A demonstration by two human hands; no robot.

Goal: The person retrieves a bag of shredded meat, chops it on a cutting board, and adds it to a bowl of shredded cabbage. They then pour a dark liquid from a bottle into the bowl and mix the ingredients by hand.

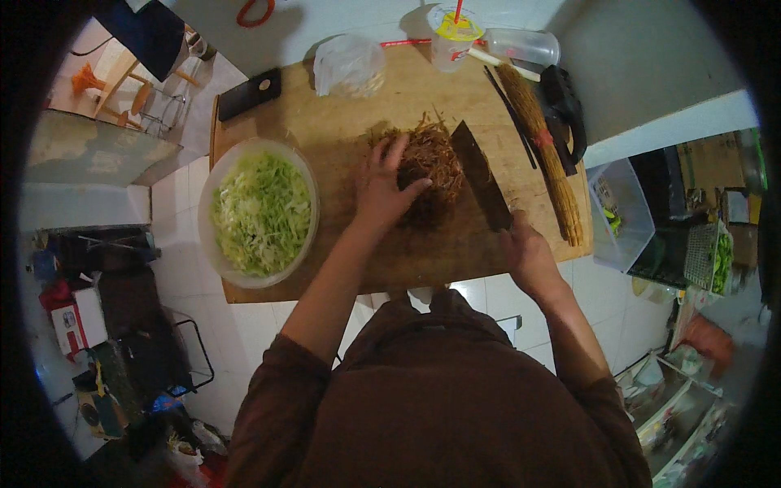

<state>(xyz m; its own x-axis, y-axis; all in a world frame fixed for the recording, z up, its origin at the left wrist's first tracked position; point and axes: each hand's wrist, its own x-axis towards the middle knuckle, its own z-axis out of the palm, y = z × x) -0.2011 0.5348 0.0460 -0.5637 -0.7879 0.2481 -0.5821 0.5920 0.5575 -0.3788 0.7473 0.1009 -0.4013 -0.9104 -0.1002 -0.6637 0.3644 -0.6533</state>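
Note:
On a wooden board table point(341, 244) lies a heap of brown shredded food point(433, 158), which I cannot name more exactly. My left hand point(384, 183) rests against the heap's left side, fingers spread. My right hand point(528, 247) grips the handle of a cleaver point(482, 174), whose broad dark blade lies just right of the heap, pointing away from me. The handle is mostly hidden by the fingers. At the left edge stands a round translucent bowl point(314, 235) full of shredded green cabbage or lettuce point(262, 210).
A tied straw brush point(540, 143), dark sticks point(511, 119) and a black object point(564, 104) lie at the right. Along the back are a drink cup with a straw point(448, 52), an overturned plastic cup point(525, 46), a plastic bag point(349, 64) and a black box-like object point(249, 94).

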